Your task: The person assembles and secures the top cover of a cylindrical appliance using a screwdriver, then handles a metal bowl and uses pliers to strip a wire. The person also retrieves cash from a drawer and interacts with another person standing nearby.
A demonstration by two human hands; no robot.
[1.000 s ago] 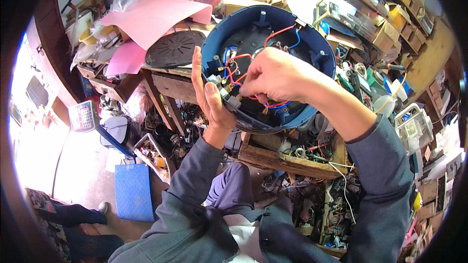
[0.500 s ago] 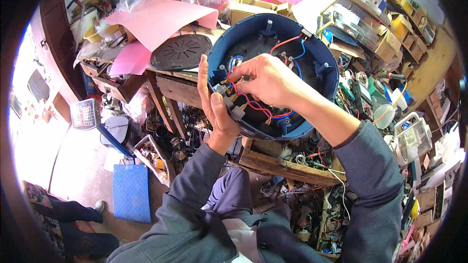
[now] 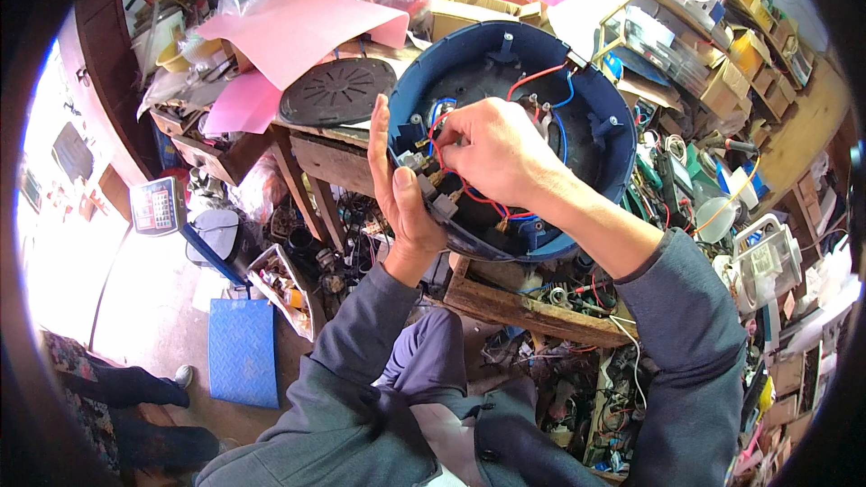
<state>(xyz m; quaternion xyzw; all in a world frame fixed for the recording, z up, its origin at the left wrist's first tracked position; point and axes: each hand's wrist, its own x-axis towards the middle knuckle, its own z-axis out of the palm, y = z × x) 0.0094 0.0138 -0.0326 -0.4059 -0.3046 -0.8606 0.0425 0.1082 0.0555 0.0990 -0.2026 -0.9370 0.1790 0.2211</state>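
Note:
A round dark-blue plastic housing (image 3: 622, 158) leans at the bench edge, its inside facing me. Red wires (image 3: 541, 79) and blue wires (image 3: 565, 131) run within it. My left hand (image 3: 410, 216) lies against the left outer wall, fingers straight and flat, thumb beside the grey connector blocks (image 3: 442, 206) on the rim. My right hand (image 3: 501, 149) reaches inside from the right. Its thumb and forefinger are pinched on a red wire near those blocks; the wire end is hidden by the fingers.
A black oval slotted plate (image 3: 338, 92) and a pink sheet (image 3: 311, 32) lie on the bench at left. Below is an open wooden drawer (image 3: 532, 311) of parts. A blue platform scale (image 3: 244, 352) stands on the floor. Another person's legs (image 3: 135, 388) show at lower left.
The housing and both hands sit slightly further right in the picture. My right fingers have shifted a little at the red wire, and the hand has turned slightly. My left hand keeps its pose.

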